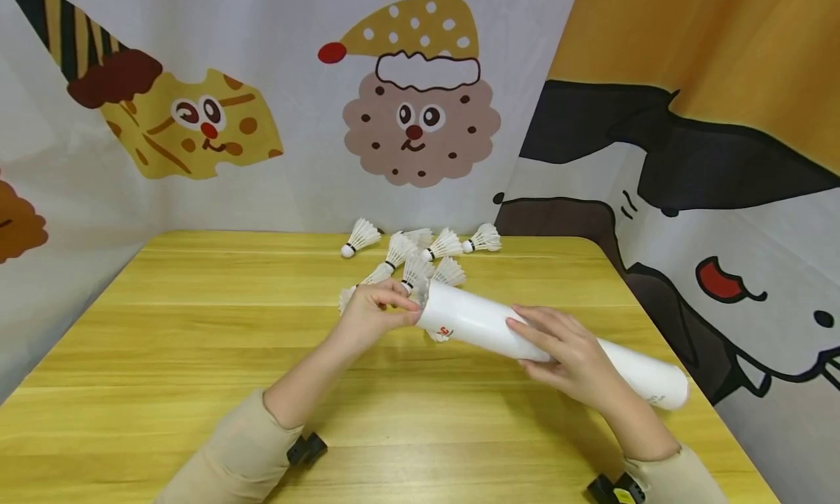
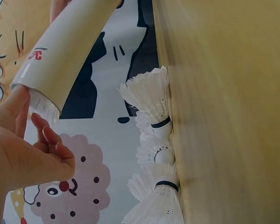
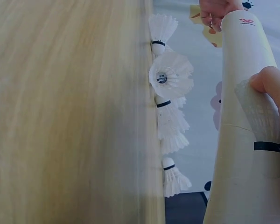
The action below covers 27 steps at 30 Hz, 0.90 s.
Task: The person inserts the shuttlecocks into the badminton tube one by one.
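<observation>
A long white shuttlecock tube [image 1: 469, 320] with a small red logo slants over the table, its mouth toward the left. My right hand [image 1: 574, 354] grips it around the middle, with the thumb [image 3: 273, 86] along its side in the right wrist view. At the mouth, my left hand [image 1: 374, 311] pinches the feathered edge of a shuttlecock [image 2: 45, 110] that sits just inside the tube; its cork is hidden. Beyond the tube lies a loose group of white feather shuttlecocks [image 1: 399, 249], some overlapping and partly covered by the left hand and tube.
The yellow wood-grain table [image 1: 197, 343] ends at a back edge near the shuttlecocks. One shuttlecock [image 1: 361, 238] lies at the back left of the group, another [image 1: 483, 238] at its right. A cartoon-printed curtain [image 1: 295, 198] hangs behind and along the right side.
</observation>
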Each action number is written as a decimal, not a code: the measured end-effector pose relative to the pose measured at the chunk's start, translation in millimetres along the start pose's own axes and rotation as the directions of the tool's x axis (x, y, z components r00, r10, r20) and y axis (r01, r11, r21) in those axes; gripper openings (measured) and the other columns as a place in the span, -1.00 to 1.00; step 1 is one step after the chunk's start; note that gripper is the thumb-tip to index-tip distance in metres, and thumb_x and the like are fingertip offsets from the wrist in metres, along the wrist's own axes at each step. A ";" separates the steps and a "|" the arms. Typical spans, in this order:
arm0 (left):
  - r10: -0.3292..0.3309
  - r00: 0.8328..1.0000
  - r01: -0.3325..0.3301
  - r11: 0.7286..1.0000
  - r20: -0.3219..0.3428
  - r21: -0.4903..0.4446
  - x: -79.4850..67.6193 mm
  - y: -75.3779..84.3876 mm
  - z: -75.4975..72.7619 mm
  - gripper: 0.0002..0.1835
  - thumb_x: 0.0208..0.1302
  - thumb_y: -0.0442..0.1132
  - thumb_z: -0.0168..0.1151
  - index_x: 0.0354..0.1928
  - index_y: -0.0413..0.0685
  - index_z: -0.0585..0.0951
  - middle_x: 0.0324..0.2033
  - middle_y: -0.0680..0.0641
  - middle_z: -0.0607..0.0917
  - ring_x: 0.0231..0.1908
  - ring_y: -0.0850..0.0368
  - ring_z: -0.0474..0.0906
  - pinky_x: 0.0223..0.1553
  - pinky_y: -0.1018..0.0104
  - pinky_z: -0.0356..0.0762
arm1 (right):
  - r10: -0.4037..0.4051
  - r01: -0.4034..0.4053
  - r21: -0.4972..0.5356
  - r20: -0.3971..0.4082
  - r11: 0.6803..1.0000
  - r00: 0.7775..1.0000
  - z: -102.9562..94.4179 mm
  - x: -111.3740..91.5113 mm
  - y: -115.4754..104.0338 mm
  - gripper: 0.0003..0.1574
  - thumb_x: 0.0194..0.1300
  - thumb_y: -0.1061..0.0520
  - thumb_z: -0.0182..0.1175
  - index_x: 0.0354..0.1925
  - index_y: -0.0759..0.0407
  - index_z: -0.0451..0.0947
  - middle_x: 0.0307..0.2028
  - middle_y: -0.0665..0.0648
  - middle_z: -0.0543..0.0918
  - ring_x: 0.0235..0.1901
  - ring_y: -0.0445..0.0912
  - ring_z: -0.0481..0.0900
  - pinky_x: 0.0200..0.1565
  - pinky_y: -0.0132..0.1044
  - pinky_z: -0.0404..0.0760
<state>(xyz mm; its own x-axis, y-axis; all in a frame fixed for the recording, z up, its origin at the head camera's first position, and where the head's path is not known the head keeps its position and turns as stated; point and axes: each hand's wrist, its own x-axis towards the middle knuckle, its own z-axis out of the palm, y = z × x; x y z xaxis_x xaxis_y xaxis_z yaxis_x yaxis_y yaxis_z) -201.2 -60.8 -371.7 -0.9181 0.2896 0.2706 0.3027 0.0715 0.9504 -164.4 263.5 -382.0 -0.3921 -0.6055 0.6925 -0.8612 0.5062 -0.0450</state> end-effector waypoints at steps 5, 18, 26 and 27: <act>0.018 1.000 -0.017 0.999 0.025 -0.033 -0.2 -0.6 -0.1 -0.90 -0.06 -0.55 0.41 -0.42 -0.37 0.72 -0.45 0.00 0.54 -0.36 0.09 0.35 -0.34 0.28 0.28 | -0.007 0.007 0.006 0.006 1.000 1.000 1.0 0.7 -1.8 -0.45 0.37 -0.16 0.10 0.13 0.16 0.57 0.13 0.19 0.55 0.04 0.13 0.51 0.21 -0.29 0.25; 0.086 0.993 -0.079 0.993 0.075 -0.089 1.3 -2.3 9.2 -0.85 -0.16 -0.70 0.19 -0.49 -0.51 0.66 -0.55 0.01 0.50 -0.35 0.11 0.37 -0.25 0.34 0.38 | -0.027 0.026 0.044 0.022 0.999 0.999 4.7 3.5 -6.1 -0.44 0.37 -0.14 0.10 0.15 0.19 0.55 0.14 0.21 0.54 0.04 0.12 0.50 0.19 -0.28 0.26; 0.099 0.989 -0.094 0.995 0.112 -0.046 0.9 -2.2 6.2 -0.85 -0.08 -0.67 0.21 -0.44 -0.45 0.69 -0.48 -0.02 0.54 -0.22 0.07 0.42 -0.11 0.25 0.42 | -0.006 0.005 0.042 0.033 0.999 0.999 2.5 3.7 -6.2 -0.44 0.38 -0.15 0.09 0.16 0.17 0.54 0.16 0.18 0.53 0.05 0.10 0.50 0.19 -0.30 0.28; 0.104 0.987 -0.100 0.994 0.124 -0.036 0.7 -2.2 5.3 -0.85 -0.05 -0.66 0.20 -0.42 -0.44 0.70 -0.46 -0.02 0.54 -0.18 0.05 0.42 -0.07 0.22 0.42 | -0.004 0.002 0.044 0.033 0.999 0.999 1.9 3.7 -6.4 -0.44 0.38 -0.15 0.10 0.16 0.17 0.54 0.16 0.18 0.53 0.05 0.09 0.50 0.19 -0.31 0.27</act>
<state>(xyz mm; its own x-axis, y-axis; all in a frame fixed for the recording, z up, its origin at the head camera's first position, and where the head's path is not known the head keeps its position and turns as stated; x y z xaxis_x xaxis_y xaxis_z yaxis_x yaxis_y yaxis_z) -201.2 -55.7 -374.5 -0.8428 0.4115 0.3470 0.3840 0.0078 0.9233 -161.0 256.8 -380.5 -0.3994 -0.6277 0.6682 -0.8754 0.4776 -0.0747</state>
